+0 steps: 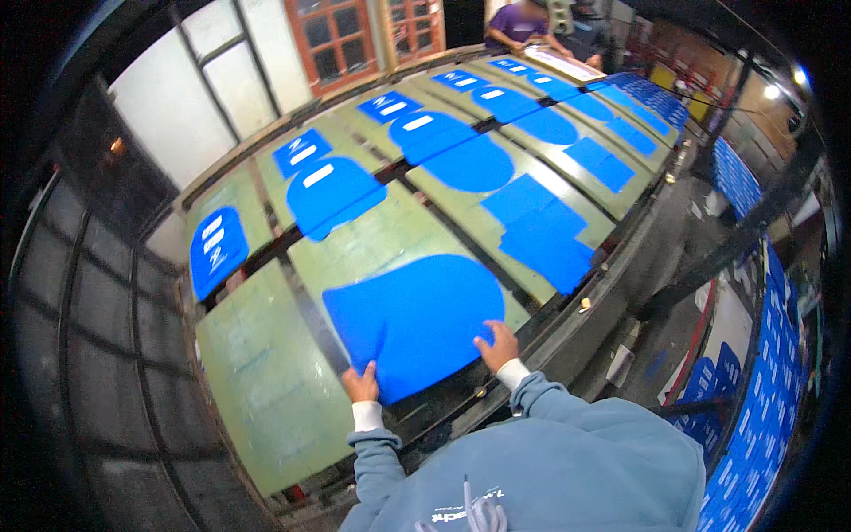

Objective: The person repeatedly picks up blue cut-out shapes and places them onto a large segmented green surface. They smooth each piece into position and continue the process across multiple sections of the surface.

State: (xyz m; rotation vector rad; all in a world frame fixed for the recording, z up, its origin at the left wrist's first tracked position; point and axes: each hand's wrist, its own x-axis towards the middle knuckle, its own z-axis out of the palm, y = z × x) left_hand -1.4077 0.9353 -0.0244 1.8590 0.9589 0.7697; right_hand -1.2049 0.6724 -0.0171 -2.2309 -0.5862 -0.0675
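Observation:
A large blue fabric piece [419, 312] with one rounded end lies over a greenish board [372, 246] before me. My left hand [361, 384] grips its near left corner, thumb on top, and a small crease runs up from there. My right hand [497, 346] is at its right edge, fingers curled on the rim with the thumb apart; whether it pinches the cloth is unclear. Beyond lie more blue fabric pieces, among them one with a white patch [336, 196] and a stack of overlapping plain pieces [538, 226] to the right.
Dark gaps and rails separate the boards. A wooden ledge [585, 304] with small fittings runs along the table's right side. At the far end a person [518, 26] in purple bends over a white framed screen [565, 64]. Printed blue sheets [764, 399] lie at the right.

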